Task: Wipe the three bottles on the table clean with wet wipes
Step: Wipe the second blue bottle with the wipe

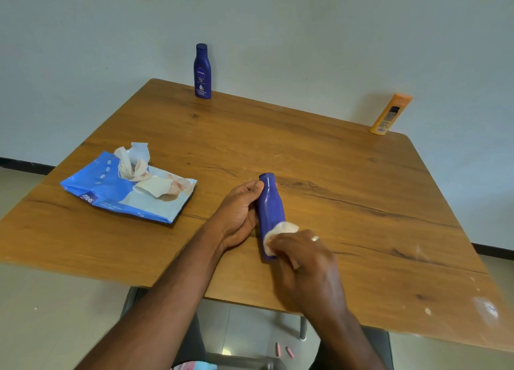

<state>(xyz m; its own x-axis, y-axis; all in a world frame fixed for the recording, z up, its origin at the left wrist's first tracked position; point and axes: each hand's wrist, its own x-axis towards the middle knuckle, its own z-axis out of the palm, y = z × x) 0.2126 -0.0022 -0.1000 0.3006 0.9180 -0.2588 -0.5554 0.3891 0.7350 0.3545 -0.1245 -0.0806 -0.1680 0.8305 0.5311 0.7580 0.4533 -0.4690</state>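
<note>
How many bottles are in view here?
3. A dark blue plastic bottle is held in both hands, a labelled blue bottle stands at the far edge, an orange bottle at the far right corner.

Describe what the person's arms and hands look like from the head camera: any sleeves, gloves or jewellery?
Both forearms are bare as far as the view shows: no sleeves, gloves, watch or wristband. The right hand wears one thin, pale metallic ring on a finger. The left hand shows no ring or other jewellery on the side facing the camera.
</note>
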